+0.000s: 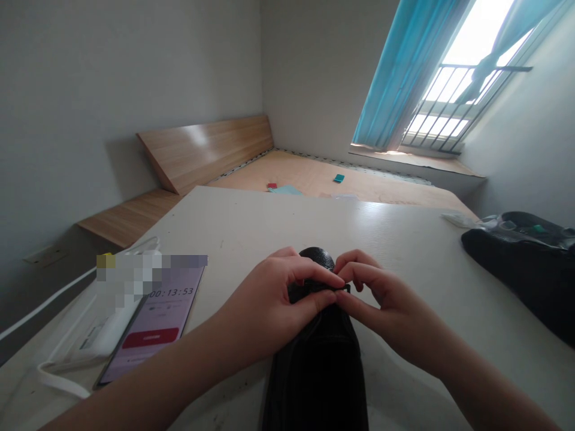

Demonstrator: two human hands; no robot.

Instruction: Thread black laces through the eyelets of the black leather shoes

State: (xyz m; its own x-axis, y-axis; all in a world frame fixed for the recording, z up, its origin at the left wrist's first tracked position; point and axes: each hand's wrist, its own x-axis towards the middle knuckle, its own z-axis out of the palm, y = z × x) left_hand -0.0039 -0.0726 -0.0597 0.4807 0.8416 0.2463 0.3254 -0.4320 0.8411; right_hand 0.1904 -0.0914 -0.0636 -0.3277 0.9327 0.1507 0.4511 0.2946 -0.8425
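A black shoe [317,365] lies on the white table [251,227] right below me, its toe pointing away. Both hands meet over its upper. My left hand [269,305] rests on the shoe with thumb and forefinger pinched on a small dark piece, probably a lace or strap. My right hand [372,296] pinches the same spot from the other side, fingers curled. What exactly sits between the fingertips is too small to make out.
A phone [153,323] showing a timer lies at the left, beside a white power strip and cable [96,341]. A black bag [525,269] sits at the right edge. Beyond the table are a wooden bed frame [314,176] and a window with blue curtains.
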